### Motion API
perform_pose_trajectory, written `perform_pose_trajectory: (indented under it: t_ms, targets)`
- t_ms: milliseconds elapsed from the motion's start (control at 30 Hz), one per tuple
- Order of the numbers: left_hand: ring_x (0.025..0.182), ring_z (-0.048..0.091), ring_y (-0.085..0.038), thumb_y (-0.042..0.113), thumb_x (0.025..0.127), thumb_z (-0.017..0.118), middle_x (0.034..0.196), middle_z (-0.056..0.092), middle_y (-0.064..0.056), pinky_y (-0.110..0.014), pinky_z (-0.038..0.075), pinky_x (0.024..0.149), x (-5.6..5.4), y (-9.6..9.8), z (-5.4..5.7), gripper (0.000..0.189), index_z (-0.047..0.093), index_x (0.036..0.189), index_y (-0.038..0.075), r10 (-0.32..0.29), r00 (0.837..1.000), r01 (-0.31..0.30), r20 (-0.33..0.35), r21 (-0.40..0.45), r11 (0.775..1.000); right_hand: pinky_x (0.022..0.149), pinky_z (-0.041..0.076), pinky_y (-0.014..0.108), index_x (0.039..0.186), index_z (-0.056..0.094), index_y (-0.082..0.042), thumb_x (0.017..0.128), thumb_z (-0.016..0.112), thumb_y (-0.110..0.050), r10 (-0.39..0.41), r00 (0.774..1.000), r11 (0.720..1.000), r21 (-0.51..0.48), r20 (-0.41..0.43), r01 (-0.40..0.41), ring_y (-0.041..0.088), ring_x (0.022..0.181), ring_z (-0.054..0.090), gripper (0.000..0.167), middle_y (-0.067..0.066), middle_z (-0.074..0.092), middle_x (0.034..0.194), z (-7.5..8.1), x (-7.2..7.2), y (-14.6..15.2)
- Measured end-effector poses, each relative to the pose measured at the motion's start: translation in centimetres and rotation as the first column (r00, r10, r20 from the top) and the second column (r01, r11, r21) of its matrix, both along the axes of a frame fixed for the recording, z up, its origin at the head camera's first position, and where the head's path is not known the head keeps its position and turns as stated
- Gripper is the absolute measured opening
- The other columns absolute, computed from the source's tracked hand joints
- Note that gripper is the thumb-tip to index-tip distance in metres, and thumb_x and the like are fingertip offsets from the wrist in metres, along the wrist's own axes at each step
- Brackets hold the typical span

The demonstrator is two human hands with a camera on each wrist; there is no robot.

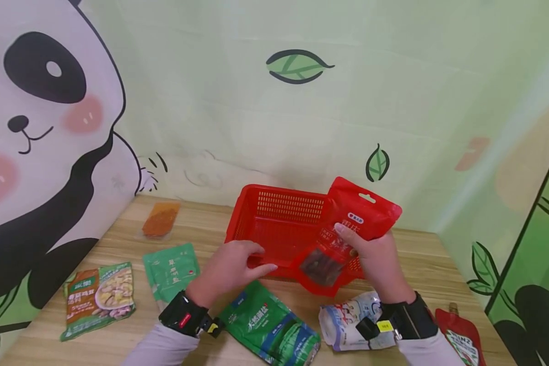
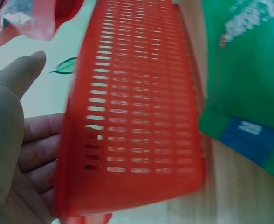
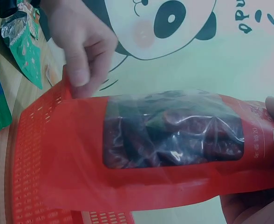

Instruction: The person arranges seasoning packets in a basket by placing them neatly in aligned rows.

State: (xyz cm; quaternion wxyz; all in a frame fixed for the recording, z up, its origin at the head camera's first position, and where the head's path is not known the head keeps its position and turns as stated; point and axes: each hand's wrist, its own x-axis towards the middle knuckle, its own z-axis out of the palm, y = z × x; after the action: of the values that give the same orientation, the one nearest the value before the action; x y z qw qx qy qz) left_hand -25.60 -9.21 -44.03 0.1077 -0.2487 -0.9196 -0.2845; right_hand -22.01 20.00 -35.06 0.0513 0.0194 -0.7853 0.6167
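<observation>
My right hand [image 1: 380, 256] grips a red pouch [image 1: 370, 211], thumb on its printed front, and holds it tilted over the right side of a red plastic basket [image 1: 289, 203]. Dark pieces show through the pouch's clear window [image 3: 174, 133] in the right wrist view. My left hand [image 1: 226, 269] is at the basket's front left, its thumb apart from the fingers and nothing held. In the left wrist view, the fingers [image 2: 41, 149] pass behind the slotted basket wall [image 2: 137, 93]; whether they touch it I cannot tell.
Near the basket's front lie a green pouch [image 1: 267, 325] and a white printed pouch [image 1: 347, 317]. Leftward are a small green packet [image 1: 173, 269], a mushroom-pictured bag [image 1: 98, 302] and an orange sachet [image 1: 161, 219]. A red ketchup pouch [image 1: 459, 335] lies right. A printed cloth hangs behind.
</observation>
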Motion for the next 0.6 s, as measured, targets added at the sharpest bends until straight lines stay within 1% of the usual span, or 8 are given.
perform_pose_trajectory:
  t_ms: [67,133,167,267,367,433,500,600]
  targets:
    - [0.071,0.060,-0.001,0.053,0.085,0.079,0.092,0.077,0.010,-0.020,0.056,0.074,-0.3,0.1,-0.5,0.040,0.076,0.108,0.020,-0.005,0.999,0.002,-0.048,-0.063,0.998,0.092,0.059,0.036,0.144,0.038,-0.027,0.086,0.079,-0.048,-0.010,1.000,1.000,0.003,0.003,0.010,0.023,0.126,0.059,0.073,-0.004,0.056,0.141,-0.1,-0.3,0.1]
    - [0.067,0.057,0.001,0.054,0.084,0.079,0.089,0.077,0.010,-0.018,0.054,0.072,-0.5,0.2,-0.8,0.039,0.077,0.105,0.021,-0.011,0.996,0.001,-0.084,-0.108,0.994,0.092,0.059,0.036,0.144,0.039,-0.027,0.086,0.079,-0.049,-0.018,1.000,1.000,0.004,0.006,0.018,0.023,0.125,0.059,0.074,-0.004,0.057,0.141,-0.1,-0.5,0.3]
    - [0.066,0.057,0.001,0.054,0.084,0.079,0.089,0.078,0.010,-0.018,0.054,0.072,-0.5,0.2,-0.9,0.039,0.077,0.104,0.020,-0.012,0.995,-0.001,-0.102,-0.129,0.992,0.092,0.059,0.036,0.143,0.039,-0.027,0.085,0.079,-0.050,-0.024,1.000,1.000,0.006,0.009,0.024,0.023,0.125,0.059,0.074,-0.003,0.057,0.141,-0.1,-0.6,0.3]
    - [0.062,0.055,0.000,0.052,0.084,0.080,0.084,0.077,0.008,-0.019,0.053,0.070,-0.6,0.5,-1.0,0.038,0.077,0.100,0.019,-0.013,0.992,-0.007,-0.122,-0.163,0.987,0.091,0.059,0.035,0.144,0.038,-0.027,0.085,0.079,-0.052,-0.037,0.999,0.999,0.002,0.019,0.037,0.023,0.125,0.060,0.076,-0.004,0.057,0.140,-0.1,-0.8,0.5]
    - [0.059,0.054,-0.003,0.051,0.084,0.080,0.075,0.073,0.006,-0.021,0.051,0.065,-0.8,0.8,-1.2,0.036,0.076,0.094,0.016,-0.015,0.987,-0.020,-0.159,-0.215,0.976,0.091,0.059,0.035,0.144,0.038,-0.026,0.085,0.079,-0.052,-0.050,0.999,0.999,-0.012,0.020,0.050,0.024,0.125,0.059,0.076,-0.003,0.056,0.141,0.0,-1.1,0.6]
    - [0.058,0.055,-0.005,0.051,0.084,0.080,0.071,0.071,0.006,-0.021,0.050,0.062,-1.0,1.0,-1.6,0.036,0.075,0.090,0.016,-0.011,0.978,-0.045,-0.206,-0.263,0.964,0.091,0.059,0.035,0.144,0.038,-0.026,0.085,0.079,-0.052,-0.066,0.998,0.998,-0.017,0.014,0.066,0.024,0.124,0.060,0.076,-0.003,0.056,0.141,0.0,-1.3,0.7]
    - [0.057,0.054,-0.005,0.051,0.085,0.079,0.067,0.067,0.007,-0.021,0.047,0.058,-1.2,1.2,-2.0,0.035,0.073,0.085,0.018,-0.001,0.966,-0.081,-0.259,-0.307,0.948,0.090,0.059,0.035,0.144,0.038,-0.026,0.085,0.079,-0.053,-0.087,0.996,0.996,-0.013,0.011,0.088,0.024,0.123,0.060,0.077,-0.003,0.056,0.141,-0.1,-1.6,0.8]
    - [0.054,0.051,-0.006,0.050,0.085,0.080,0.062,0.062,0.008,-0.020,0.042,0.054,-1.4,1.4,-2.4,0.033,0.068,0.078,0.020,0.023,0.946,-0.139,-0.323,-0.341,0.930,0.089,0.059,0.034,0.144,0.039,-0.027,0.083,0.079,-0.055,-0.123,0.992,0.992,-0.011,0.014,0.123,0.023,0.121,0.061,0.078,-0.003,0.057,0.140,-0.2,-2.2,0.9]
